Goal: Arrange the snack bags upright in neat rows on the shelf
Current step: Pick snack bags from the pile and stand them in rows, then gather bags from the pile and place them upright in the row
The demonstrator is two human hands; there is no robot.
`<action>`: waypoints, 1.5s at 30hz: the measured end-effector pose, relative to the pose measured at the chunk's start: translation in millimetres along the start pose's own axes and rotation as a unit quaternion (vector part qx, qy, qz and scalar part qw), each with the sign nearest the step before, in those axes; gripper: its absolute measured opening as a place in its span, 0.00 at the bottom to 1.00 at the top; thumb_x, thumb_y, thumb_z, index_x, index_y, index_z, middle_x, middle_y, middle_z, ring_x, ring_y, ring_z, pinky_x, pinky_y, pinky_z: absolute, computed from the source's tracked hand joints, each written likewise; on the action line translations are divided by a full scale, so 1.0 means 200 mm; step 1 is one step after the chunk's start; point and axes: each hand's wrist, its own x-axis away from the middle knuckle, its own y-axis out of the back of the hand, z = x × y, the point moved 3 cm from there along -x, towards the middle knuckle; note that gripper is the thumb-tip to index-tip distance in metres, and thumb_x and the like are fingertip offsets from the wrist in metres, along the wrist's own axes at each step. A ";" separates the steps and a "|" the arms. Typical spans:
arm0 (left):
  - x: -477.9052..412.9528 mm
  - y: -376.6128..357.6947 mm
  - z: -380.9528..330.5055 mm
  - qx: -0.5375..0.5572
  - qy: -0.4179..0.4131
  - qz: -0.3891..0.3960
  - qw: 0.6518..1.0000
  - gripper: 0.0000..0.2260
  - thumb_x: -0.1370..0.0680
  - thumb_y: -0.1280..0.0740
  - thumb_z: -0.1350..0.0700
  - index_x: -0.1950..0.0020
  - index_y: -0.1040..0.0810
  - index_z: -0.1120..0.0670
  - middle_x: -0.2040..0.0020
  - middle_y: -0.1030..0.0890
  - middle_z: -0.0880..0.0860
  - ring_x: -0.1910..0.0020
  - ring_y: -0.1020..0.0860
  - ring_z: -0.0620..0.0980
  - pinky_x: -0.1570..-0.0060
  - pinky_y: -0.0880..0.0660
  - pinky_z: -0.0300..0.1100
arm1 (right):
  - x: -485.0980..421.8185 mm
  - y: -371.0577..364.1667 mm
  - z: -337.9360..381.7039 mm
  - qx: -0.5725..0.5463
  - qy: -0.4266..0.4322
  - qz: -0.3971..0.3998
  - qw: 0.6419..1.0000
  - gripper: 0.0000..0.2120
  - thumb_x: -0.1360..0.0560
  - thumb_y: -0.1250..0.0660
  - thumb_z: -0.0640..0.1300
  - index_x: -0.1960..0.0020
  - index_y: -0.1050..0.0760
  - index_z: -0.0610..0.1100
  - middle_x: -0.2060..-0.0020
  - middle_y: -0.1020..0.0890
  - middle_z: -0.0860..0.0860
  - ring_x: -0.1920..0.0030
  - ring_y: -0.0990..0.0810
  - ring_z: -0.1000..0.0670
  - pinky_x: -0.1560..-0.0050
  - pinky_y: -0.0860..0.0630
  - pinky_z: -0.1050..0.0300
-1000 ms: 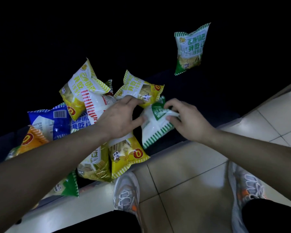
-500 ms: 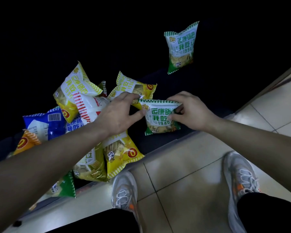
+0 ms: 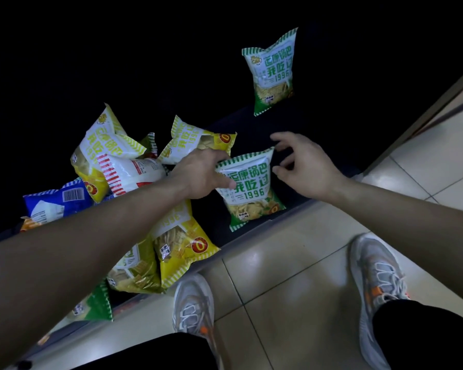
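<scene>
The floor [image 3: 292,276] is made of glossy beige tiles with thin dark joints, and it reflects soft light. Two grey sneakers stand on it, well apart: the left sneaker [image 3: 193,305] and the right sneaker [image 3: 377,284], both with small orange details. Black trouser legs [image 3: 425,335] cover the ankles.

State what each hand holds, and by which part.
The left hand grips the green snack bag at its upper left edge, thumb across the front. The right hand holds nothing; its fingers are spread beside the bag's upper right corner.
</scene>
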 end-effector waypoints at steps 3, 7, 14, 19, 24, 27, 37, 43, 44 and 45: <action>-0.05 0.02 0.02 0.031 0.016 -0.024 0.999 0.40 0.33 0.26 0.37 0.27 0.30 0.54 0.30 0.27 0.55 0.33 0.28 0.56 0.46 0.34 0.39 | 0.00 0.04 -0.08 0.017 -0.043 0.017 0.999 0.30 0.25 0.29 0.46 0.27 0.35 0.48 0.43 0.25 0.50 0.55 0.21 0.53 0.51 0.25 0.57; -0.20 0.10 -0.05 0.034 0.036 -0.060 0.997 0.39 0.34 0.26 0.36 0.28 0.29 0.52 0.32 0.25 0.55 0.35 0.27 0.55 0.47 0.32 0.40 | 0.01 0.09 -0.15 0.052 -0.079 0.033 0.995 0.29 0.25 0.30 0.50 0.27 0.35 0.47 0.40 0.27 0.48 0.51 0.26 0.54 0.47 0.27 0.57; -0.66 0.24 -0.33 0.006 0.018 -0.150 0.988 0.38 0.31 0.25 0.39 0.26 0.32 0.52 0.30 0.27 0.55 0.35 0.26 0.57 0.48 0.30 0.44 | -0.01 0.17 -0.29 0.107 -0.115 0.102 0.982 0.24 0.23 0.34 0.52 0.29 0.32 0.48 0.35 0.32 0.47 0.40 0.26 0.46 0.38 0.27 0.48; -0.92 0.20 -0.43 0.032 0.045 -0.181 0.982 0.33 0.30 0.25 0.42 0.29 0.30 0.51 0.34 0.25 0.58 0.41 0.23 0.59 0.54 0.29 0.44 | -0.03 0.21 -0.39 0.136 -0.131 0.110 0.976 0.23 0.23 0.35 0.53 0.30 0.32 0.49 0.33 0.33 0.47 0.42 0.24 0.47 0.40 0.26 0.48; -1.05 0.18 -0.49 0.048 0.067 -0.236 0.968 0.28 0.28 0.24 0.47 0.31 0.28 0.49 0.40 0.21 0.58 0.48 0.21 0.58 0.59 0.27 0.45 | -0.04 0.20 -0.45 0.139 -0.136 0.114 0.974 0.22 0.22 0.36 0.53 0.30 0.32 0.50 0.35 0.32 0.49 0.40 0.25 0.46 0.39 0.26 0.48; -1.07 0.18 -0.51 -0.002 0.055 -0.255 0.965 0.26 0.27 0.25 0.48 0.32 0.28 0.51 0.41 0.21 0.57 0.45 0.22 0.59 0.58 0.27 0.47 | -0.03 0.17 -0.46 0.141 -0.141 0.120 0.972 0.22 0.23 0.36 0.54 0.31 0.32 0.52 0.37 0.32 0.50 0.40 0.26 0.46 0.40 0.26 0.44; -0.51 0.30 -0.32 -0.113 -0.037 -0.204 0.972 0.31 0.27 0.31 0.41 0.27 0.33 0.50 0.32 0.28 0.53 0.34 0.31 0.56 0.38 0.30 0.49 | -0.06 0.09 -0.23 0.123 -0.114 0.134 0.977 0.22 0.22 0.36 0.52 0.30 0.31 0.48 0.36 0.32 0.48 0.38 0.26 0.46 0.39 0.26 0.46; -0.04 0.26 0.18 -0.192 0.086 -0.069 0.975 0.31 0.27 0.33 0.39 0.27 0.33 0.48 0.32 0.29 0.52 0.33 0.32 0.55 0.35 0.32 0.50 | -0.09 -0.09 -0.04 0.132 -0.085 0.159 0.975 0.22 0.22 0.35 0.52 0.30 0.32 0.48 0.35 0.32 0.48 0.37 0.26 0.47 0.39 0.26 0.47; 0.00 0.25 0.24 -0.183 0.099 -0.068 0.976 0.31 0.27 0.32 0.39 0.27 0.33 0.48 0.32 0.29 0.53 0.33 0.32 0.56 0.34 0.33 0.50 | -0.11 -0.13 -0.02 0.133 -0.082 0.163 0.974 0.23 0.22 0.35 0.52 0.29 0.32 0.48 0.32 0.32 0.47 0.35 0.27 0.46 0.38 0.27 0.48; 0.03 0.24 0.28 -0.181 0.101 -0.069 0.976 0.31 0.27 0.32 0.40 0.27 0.33 0.49 0.32 0.28 0.53 0.33 0.32 0.56 0.34 0.33 0.49 | -0.13 -0.17 0.00 0.134 -0.079 0.167 0.974 0.24 0.22 0.35 0.52 0.28 0.33 0.48 0.30 0.33 0.46 0.33 0.28 0.46 0.37 0.28 0.48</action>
